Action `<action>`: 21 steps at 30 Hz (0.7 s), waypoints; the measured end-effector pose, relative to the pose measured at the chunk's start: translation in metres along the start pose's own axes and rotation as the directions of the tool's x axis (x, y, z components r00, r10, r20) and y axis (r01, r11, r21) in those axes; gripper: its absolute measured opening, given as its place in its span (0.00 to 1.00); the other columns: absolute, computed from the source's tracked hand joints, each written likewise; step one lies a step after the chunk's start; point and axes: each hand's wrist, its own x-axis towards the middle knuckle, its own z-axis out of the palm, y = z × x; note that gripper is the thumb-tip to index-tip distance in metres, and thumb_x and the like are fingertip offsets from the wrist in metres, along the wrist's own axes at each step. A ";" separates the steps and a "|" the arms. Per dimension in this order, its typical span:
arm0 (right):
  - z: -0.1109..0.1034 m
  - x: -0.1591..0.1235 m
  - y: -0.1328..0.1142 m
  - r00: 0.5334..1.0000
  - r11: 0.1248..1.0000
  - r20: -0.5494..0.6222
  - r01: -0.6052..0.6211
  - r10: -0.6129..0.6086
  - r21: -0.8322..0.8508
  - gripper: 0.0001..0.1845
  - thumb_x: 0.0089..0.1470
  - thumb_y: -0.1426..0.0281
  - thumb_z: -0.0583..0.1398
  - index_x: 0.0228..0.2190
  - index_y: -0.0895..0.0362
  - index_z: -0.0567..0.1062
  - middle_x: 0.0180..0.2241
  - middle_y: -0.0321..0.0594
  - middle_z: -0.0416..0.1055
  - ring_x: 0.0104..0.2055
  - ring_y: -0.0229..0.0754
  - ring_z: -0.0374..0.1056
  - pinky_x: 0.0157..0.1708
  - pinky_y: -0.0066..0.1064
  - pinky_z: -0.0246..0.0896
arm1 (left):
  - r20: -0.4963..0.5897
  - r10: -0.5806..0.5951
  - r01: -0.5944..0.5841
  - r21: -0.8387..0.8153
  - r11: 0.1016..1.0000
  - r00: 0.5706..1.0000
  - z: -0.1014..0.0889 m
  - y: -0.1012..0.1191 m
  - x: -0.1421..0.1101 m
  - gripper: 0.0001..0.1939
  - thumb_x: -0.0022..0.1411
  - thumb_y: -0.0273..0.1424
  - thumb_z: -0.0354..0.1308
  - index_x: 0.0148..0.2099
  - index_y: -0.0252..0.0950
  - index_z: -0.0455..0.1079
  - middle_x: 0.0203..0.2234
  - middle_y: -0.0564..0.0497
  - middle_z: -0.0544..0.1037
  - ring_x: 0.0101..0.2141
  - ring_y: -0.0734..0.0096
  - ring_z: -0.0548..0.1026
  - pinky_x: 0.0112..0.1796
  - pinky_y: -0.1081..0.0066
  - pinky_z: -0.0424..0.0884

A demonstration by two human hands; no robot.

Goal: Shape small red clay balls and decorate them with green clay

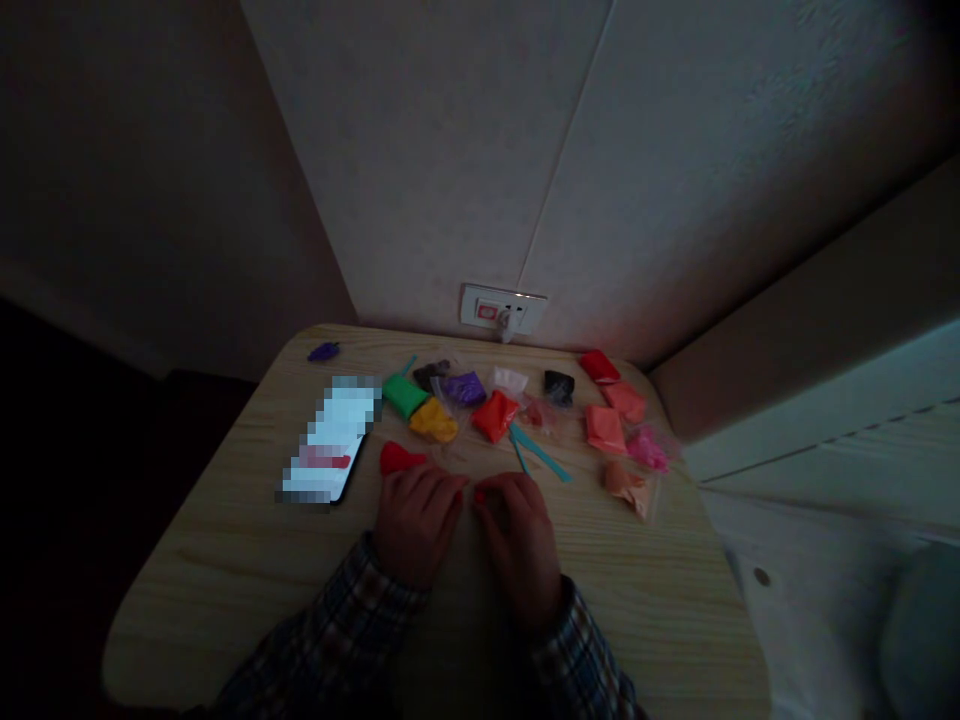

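My right hand pinches a small red piece of clay between thumb and fingertips, low over the wooden table. Close beside it, my left hand has its fingers bent and pressed together, with a bit of red showing at the thumb tip. A larger red lump of clay lies just beyond the left knuckles, partly covered by them. Past the right fingers are thin teal modelling tools. The picture is dim, so fine detail at the fingertips is hard to make out.
Several coloured clay packets lie at the back, among them green, yellow, orange-red and black. More, including a coral packet, lie right. A lit phone rests left. A wall socket holds a plug.
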 end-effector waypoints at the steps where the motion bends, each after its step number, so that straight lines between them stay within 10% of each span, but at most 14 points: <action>1: 0.000 0.000 0.000 1.000 1.000 0.001 0.002 -0.002 -0.008 0.06 0.50 0.76 0.58 0.31 0.53 0.71 0.33 0.41 0.68 0.37 0.45 0.64 0.39 0.38 0.62 | 0.007 -0.003 0.004 -0.020 1.000 1.000 0.000 0.000 -0.001 0.10 0.64 0.27 0.49 0.42 0.35 0.70 0.31 0.47 0.80 0.35 0.61 0.75 0.38 0.62 0.63; 21: -0.002 0.001 -0.003 0.999 0.999 0.033 0.015 -0.014 -0.050 0.08 0.49 0.77 0.58 0.34 0.56 0.71 0.34 0.41 0.69 0.38 0.44 0.65 0.39 0.36 0.62 | 0.084 -0.085 0.096 -0.134 0.986 0.993 0.000 0.002 -0.003 0.09 0.62 0.26 0.51 0.45 0.34 0.67 0.35 0.46 0.78 0.37 0.60 0.74 0.39 0.62 0.70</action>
